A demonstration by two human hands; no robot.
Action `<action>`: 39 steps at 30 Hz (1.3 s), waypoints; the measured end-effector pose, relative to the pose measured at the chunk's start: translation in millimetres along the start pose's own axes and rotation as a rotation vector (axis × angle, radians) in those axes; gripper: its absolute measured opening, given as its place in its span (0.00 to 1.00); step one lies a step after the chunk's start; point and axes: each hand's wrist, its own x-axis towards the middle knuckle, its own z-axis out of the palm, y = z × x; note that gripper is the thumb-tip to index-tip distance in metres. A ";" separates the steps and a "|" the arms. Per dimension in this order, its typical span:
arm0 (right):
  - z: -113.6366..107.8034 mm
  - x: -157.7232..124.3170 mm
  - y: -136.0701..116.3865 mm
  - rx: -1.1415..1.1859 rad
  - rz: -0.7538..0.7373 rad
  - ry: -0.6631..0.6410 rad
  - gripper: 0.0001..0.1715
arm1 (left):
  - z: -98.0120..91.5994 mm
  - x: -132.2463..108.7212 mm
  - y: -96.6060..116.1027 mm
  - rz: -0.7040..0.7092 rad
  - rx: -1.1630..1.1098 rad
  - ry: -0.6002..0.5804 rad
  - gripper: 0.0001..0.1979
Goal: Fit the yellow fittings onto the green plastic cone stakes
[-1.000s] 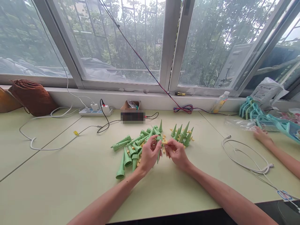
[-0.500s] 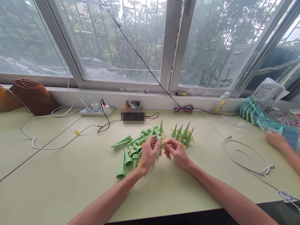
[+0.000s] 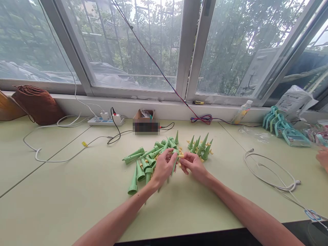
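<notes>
My left hand (image 3: pixel 164 165) is closed around a green plastic plant-watering spike (image 3: pixel 174 168), its pointed end hanging down below the fingers. Against the upper part of that spike, the fingertips of my right hand (image 3: pixel 194 166) pinch a small yellow valve (image 3: pixel 180 156); how deep it sits in the spike I cannot tell. Left of my hands lies a loose pile of green spikes (image 3: pixel 140 174), with yellow pieces among them, partly hidden by my left hand. Beyond my right hand, several green spikes (image 3: pixel 204 143) stand point up with yellow valves at their sides.
A white coiled cable (image 3: pixel 269 181) lies to the right. Teal hangers (image 3: pixel 284 128), a bottle (image 3: pixel 242 112) and another person's hand (image 3: pixel 322 157) are farther right. At the back stand a small cardboard box (image 3: pixel 144 115) and a power strip (image 3: pixel 106 120); a brown bag (image 3: pixel 37 104) sits at left.
My hands stay nearly in place, still holding the spike and the yellow valve together. The other person's hand has moved right, taking a blue-teal item away from the hangers.
</notes>
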 end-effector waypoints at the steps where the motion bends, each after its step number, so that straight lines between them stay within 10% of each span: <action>1: -0.2 0.1 0.3 0.010 0.007 -0.003 0.20 | 0.1 -0.1 -1.1 0.009 0.010 -0.001 0.22; 24: 4.3 -4.2 -3.4 0.266 0.160 -0.111 0.22 | -2.7 -3.8 -24.2 0.490 0.525 0.039 0.16; 32: 4.8 -0.8 -4.8 0.162 0.091 0.020 0.20 | -4.0 -0.4 -11.3 0.342 0.390 -0.029 0.18; 39: 6.9 -3.9 -7.1 -0.154 -0.101 0.102 0.18 | -5.4 1.9 -1.0 0.219 0.203 0.140 0.15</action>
